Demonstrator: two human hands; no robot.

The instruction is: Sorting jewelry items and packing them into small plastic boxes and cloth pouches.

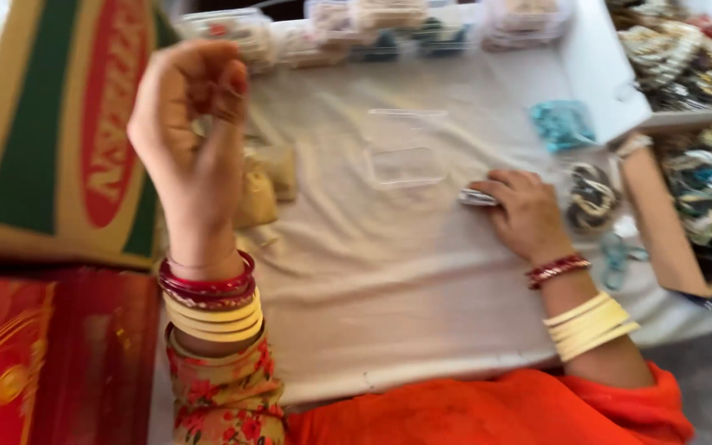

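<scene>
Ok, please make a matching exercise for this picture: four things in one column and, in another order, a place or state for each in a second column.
Things:
1. left hand
2. right hand
3. clear plastic box
4. cardboard box

Places or states:
A. lying at the far left
B. raised, fingers curled
C. resting on the white cloth, on a small silvery item
D. on the cloth, between the hands

Pairs: 1-B, 2-C, 3-D, 4-A

Single head-worn view, looking steeply down and forward from close range over a white cloth (389,280). The left hand (191,132) is raised near the lens and looms large; the right hand (525,210) lies farther off. Clear containers (389,25) line the far edge. Frame blurred; no second view
</scene>
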